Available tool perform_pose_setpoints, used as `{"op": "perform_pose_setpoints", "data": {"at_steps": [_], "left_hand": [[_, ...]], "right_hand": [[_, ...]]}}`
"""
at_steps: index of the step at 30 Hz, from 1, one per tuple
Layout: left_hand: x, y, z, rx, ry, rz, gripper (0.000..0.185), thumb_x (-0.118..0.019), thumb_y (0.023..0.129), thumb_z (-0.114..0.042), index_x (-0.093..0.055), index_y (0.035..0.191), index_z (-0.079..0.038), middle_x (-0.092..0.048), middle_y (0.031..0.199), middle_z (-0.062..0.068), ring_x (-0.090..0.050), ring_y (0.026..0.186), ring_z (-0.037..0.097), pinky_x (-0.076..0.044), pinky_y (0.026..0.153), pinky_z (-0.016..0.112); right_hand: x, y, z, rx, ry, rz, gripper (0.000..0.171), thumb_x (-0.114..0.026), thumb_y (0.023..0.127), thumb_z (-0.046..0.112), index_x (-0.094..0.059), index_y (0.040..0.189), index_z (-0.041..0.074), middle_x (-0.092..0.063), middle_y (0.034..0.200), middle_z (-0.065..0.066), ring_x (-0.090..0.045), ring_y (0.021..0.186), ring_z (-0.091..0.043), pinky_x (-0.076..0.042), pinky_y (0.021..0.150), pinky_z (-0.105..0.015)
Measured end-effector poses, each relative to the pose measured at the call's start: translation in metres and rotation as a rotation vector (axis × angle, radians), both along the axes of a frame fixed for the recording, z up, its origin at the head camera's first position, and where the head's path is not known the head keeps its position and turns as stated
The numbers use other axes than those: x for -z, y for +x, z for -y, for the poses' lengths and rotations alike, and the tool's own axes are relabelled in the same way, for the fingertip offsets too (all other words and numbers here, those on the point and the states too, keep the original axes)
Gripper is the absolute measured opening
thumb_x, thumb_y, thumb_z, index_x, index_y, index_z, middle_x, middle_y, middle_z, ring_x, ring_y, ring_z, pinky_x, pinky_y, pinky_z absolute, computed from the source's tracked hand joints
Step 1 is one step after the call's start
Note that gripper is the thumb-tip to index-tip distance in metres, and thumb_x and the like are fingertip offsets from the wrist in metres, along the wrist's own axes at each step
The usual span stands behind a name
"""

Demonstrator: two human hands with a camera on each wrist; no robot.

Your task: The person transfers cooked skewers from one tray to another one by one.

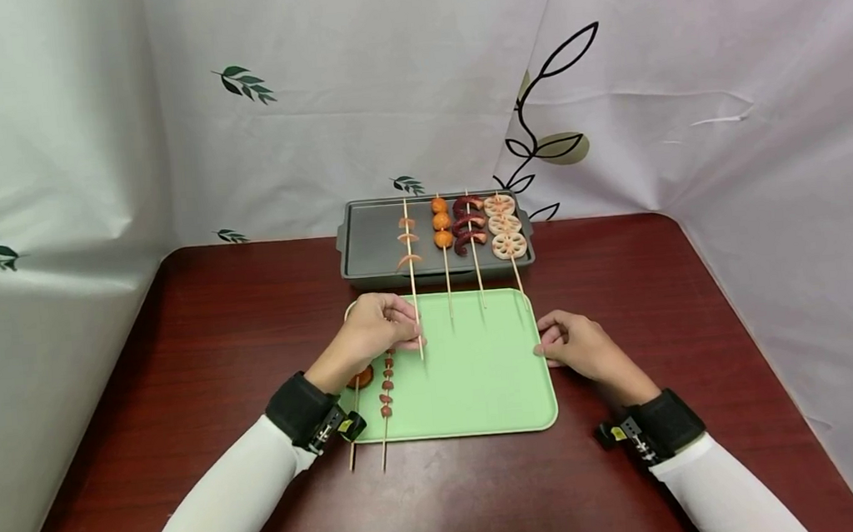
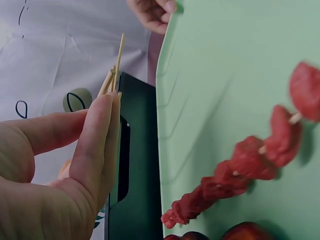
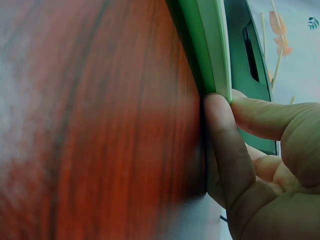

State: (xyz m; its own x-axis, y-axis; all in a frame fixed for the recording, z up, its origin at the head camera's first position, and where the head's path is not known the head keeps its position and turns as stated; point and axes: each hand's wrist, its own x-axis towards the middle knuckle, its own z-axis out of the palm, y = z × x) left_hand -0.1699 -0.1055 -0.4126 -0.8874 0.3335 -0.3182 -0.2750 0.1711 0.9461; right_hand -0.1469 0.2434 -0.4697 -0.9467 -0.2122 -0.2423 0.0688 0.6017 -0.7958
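My left hand (image 1: 405,328) pinches the bare lower end of a shrimp skewer (image 1: 409,242), whose shrimp pieces lie on the grey baking tray (image 1: 368,245). In the left wrist view its stick (image 2: 118,55) pokes out past my fingertips (image 2: 102,107). My right hand (image 1: 547,347) grips the right edge of the green tray (image 1: 480,379), with finger and thumb (image 3: 220,140) on its rim (image 3: 210,45). A dark red meat skewer (image 1: 386,386) (image 2: 250,165) lies on the green tray's left side. Beside it is another skewer with a round red-orange piece (image 1: 361,378).
On the grey baking tray also lie skewers of orange balls (image 1: 441,223), curled red sausage (image 1: 468,225) and lotus root slices (image 1: 506,226), their sticks reaching over the green tray. The dark wooden table (image 1: 214,333) is walled by white sheets on three sides.
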Motion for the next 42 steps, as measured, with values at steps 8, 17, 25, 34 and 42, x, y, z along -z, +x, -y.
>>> {"op": "perform_pose_setpoints", "data": {"at_steps": [8, 17, 25, 34, 42], "left_hand": [[0.001, 0.016, 0.002, 0.026, 0.012, 0.001, 0.022, -0.067, 0.091, 0.012, -0.062, 0.112, 0.015, -0.067, 0.087, 0.015, -0.076, 0.074, 0.021, -0.066, 0.081, 0.04], [0.002, 0.032, 0.004, 0.052, 0.029, 0.019, 0.023, -0.067, 0.089, 0.012, -0.06, 0.109, 0.019, -0.065, 0.084, 0.013, -0.076, 0.072, 0.021, -0.067, 0.075, 0.034], [0.005, 0.044, 0.01, 0.07, 0.046, 0.048, 0.022, -0.068, 0.088, 0.014, -0.059, 0.107, 0.021, -0.064, 0.082, 0.013, -0.075, 0.07, 0.021, -0.067, 0.072, 0.034], [0.013, 0.062, 0.02, 0.104, 0.076, 0.095, 0.022, -0.068, 0.087, 0.014, -0.058, 0.105, 0.022, -0.064, 0.078, 0.011, -0.076, 0.074, 0.025, -0.067, 0.071, 0.034], [0.022, 0.078, 0.024, 0.104, 0.089, 0.142, 0.022, -0.067, 0.087, 0.015, -0.057, 0.106, 0.023, -0.065, 0.079, 0.01, -0.076, 0.074, 0.023, -0.066, 0.071, 0.033]], "right_hand": [[0.001, 0.0, -0.001, -0.005, -0.022, -0.006, 0.041, -0.075, 0.093, 0.007, -0.059, 0.128, -0.007, -0.07, 0.093, -0.013, -0.071, 0.077, -0.016, -0.064, 0.067, -0.027], [0.0, 0.0, 0.0, 0.003, -0.026, -0.008, 0.04, -0.075, 0.093, 0.005, -0.059, 0.127, -0.007, -0.07, 0.093, -0.014, -0.071, 0.078, -0.017, -0.064, 0.067, -0.028], [0.0, 0.001, 0.0, -0.006, -0.023, -0.015, 0.04, -0.075, 0.093, 0.005, -0.059, 0.127, -0.008, -0.07, 0.092, -0.013, -0.071, 0.078, -0.017, -0.064, 0.067, -0.028], [0.0, 0.001, 0.0, -0.004, -0.004, -0.003, 0.041, -0.075, 0.094, 0.008, -0.059, 0.128, -0.006, -0.07, 0.094, -0.013, -0.071, 0.077, -0.016, -0.063, 0.067, -0.027], [0.001, 0.001, 0.0, -0.004, -0.004, -0.007, 0.04, -0.074, 0.094, 0.007, -0.059, 0.128, -0.006, -0.07, 0.093, -0.013, -0.071, 0.076, -0.016, -0.063, 0.067, -0.026]]}}
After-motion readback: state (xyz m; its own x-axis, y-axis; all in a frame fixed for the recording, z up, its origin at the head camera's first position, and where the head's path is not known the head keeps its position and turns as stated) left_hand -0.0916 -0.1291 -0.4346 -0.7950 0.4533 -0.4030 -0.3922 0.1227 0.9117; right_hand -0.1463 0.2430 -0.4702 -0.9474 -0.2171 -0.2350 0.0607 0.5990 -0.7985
